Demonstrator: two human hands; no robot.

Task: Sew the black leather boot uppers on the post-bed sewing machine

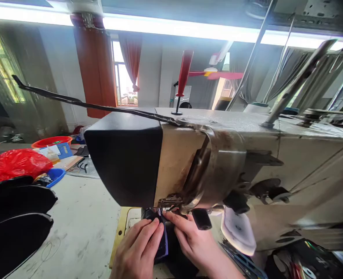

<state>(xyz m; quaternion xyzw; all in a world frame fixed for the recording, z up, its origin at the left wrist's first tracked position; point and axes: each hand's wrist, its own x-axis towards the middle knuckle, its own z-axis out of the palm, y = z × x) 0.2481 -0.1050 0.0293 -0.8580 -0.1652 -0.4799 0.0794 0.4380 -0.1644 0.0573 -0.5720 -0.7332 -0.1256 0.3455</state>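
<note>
- Dark piece [163,244] lies flat under the sewing machine [218,162] head, by the needle.
- Left hand [138,250]: fingers extended, pressing it down.
- Right hand [196,242]: fingertips pinching its edge, apparently.
- Likely thin, light and limp; best handled by its edges, near the needle.

A pale, scuffed table [84,228] carries a large sewing machine [218,162] at the centre and right. Black curved pieces [14,217] lie stacked at its left edge. Behind them sit a red plastic bag [14,164], a blue tray [55,176] and an orange basin [52,141].
</note>
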